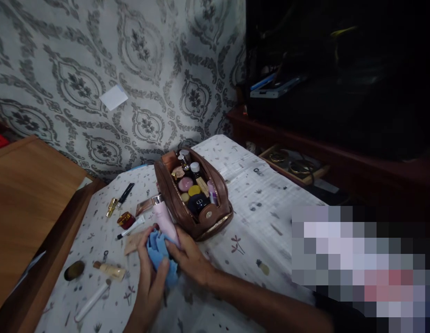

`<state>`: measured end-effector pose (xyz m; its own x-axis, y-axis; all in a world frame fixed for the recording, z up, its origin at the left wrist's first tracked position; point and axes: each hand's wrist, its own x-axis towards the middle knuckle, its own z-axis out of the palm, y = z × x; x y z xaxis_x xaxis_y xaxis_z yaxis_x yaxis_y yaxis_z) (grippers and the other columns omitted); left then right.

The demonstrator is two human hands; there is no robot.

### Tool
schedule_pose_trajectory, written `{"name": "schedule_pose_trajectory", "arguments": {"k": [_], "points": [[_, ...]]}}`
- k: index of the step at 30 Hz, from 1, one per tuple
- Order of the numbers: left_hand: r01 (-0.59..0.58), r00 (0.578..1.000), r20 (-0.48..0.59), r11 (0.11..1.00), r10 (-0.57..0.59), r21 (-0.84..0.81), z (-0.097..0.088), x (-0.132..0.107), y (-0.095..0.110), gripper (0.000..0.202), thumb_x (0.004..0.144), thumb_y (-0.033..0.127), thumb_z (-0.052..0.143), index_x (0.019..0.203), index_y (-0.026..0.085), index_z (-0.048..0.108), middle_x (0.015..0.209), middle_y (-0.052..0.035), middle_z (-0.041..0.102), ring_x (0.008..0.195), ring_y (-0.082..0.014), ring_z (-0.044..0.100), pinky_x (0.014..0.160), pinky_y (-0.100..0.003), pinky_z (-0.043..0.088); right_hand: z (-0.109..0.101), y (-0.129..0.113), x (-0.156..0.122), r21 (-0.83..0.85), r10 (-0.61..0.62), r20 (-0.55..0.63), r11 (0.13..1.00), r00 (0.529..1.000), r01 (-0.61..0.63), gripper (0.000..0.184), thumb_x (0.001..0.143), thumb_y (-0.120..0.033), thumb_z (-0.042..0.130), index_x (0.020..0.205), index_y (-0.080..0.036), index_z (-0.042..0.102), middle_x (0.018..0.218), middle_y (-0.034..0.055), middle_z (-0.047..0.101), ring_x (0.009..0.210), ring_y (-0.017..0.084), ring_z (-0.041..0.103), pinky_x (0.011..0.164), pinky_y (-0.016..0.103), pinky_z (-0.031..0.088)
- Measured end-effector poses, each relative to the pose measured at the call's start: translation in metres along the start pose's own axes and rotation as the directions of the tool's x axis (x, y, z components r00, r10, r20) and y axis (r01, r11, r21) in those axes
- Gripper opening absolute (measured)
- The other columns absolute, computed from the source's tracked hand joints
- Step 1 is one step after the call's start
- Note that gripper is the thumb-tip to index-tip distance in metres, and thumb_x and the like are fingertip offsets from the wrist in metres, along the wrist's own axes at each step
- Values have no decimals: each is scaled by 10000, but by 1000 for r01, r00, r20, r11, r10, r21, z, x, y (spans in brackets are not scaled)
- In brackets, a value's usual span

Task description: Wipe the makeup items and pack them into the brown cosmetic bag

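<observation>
My left hand (147, 273) is closed around a crumpled blue cloth (157, 252). In my right hand (192, 261) is a pale pink bottle (164, 220) with a shiny silver cap, tilted up and to the left. The cloth presses against the bottle's lower end, and my fingers hide part of both. Just beyond stands an unzipped brown cosmetic bag (187, 228) filled with several bottles, jars and compacts. Left of the bottle lie a red jar (126, 220) with a gold lid, a white tube (135, 225) with a dark cap, and a flat beige piece (131, 243).
A gold lipstick-like tube (111, 207), a dark slim tube (125, 194), a small beige bottle (112, 271), a white-handled brush (93, 300) and a dark oval item (74, 270) lie on the patterned cloth (249, 222). Wooden furniture (37, 185) borders the left; a dark cabinet (339, 143) the right.
</observation>
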<state>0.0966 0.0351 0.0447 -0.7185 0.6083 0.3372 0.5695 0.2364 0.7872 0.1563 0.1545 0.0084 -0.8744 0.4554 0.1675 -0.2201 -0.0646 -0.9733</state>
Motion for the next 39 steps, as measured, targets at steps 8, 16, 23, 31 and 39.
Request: {"name": "schedule_pose_trajectory", "arguments": {"k": [8, 16, 23, 31, 39], "points": [[-118, 993, 17, 974, 117, 194, -10, -1, -5, 326, 956, 385, 506, 1223, 229, 609, 1217, -91, 643, 1170, -261, 589, 1049, -406, 444, 4, 1, -2, 30, -22, -31, 999, 999, 22, 412, 936, -463, 525, 1231, -178, 561, 1069, 67, 630, 1018, 222, 580, 943, 383, 477], [-17, 956, -290, 997, 37, 71, -23, 53, 16, 453, 953, 525, 484, 1267, 210, 574, 1207, -68, 640, 1127, -218, 594, 953, -290, 458, 5, -11, -6, 123, 86, 149, 987, 985, -105, 432, 905, -529, 567, 1182, -198, 549, 786, 10, 582, 611, 152, 576, 532, 262, 463], [-84, 996, -22, 988, 87, 126, -22, 92, 12, 387, 891, 534, 570, 969, 174, 690, 828, -35, 694, 779, -187, 625, 736, -282, 480, 2, -9, -4, 189, 158, 247, 960, 956, -207, 306, 810, -438, 645, 926, -191, 506, 689, -31, 558, 452, 99, 523, 419, 214, 416], [249, 968, 83, 943, -236, -221, -34, 103, 20, 433, 759, 578, 706, 891, 170, 649, 607, 25, 590, 491, -108, 503, 442, -201, 384, -6, -21, -6, -40, 137, 204, 990, 969, -132, 241, 762, -314, 715, 892, -173, 570, 718, -34, 566, 477, 86, 541, 411, 182, 395], [398, 917, 228, 758, -326, -517, -35, 100, 27, 386, 709, 497, 770, 840, 162, 631, 588, 29, 541, 470, -76, 474, 420, -167, 387, 1, -15, -2, 342, 210, 347, 879, 914, -331, 469, 624, -526, 801, 828, -183, 553, 607, -60, 579, 427, 76, 513, 395, 190, 397]]}}
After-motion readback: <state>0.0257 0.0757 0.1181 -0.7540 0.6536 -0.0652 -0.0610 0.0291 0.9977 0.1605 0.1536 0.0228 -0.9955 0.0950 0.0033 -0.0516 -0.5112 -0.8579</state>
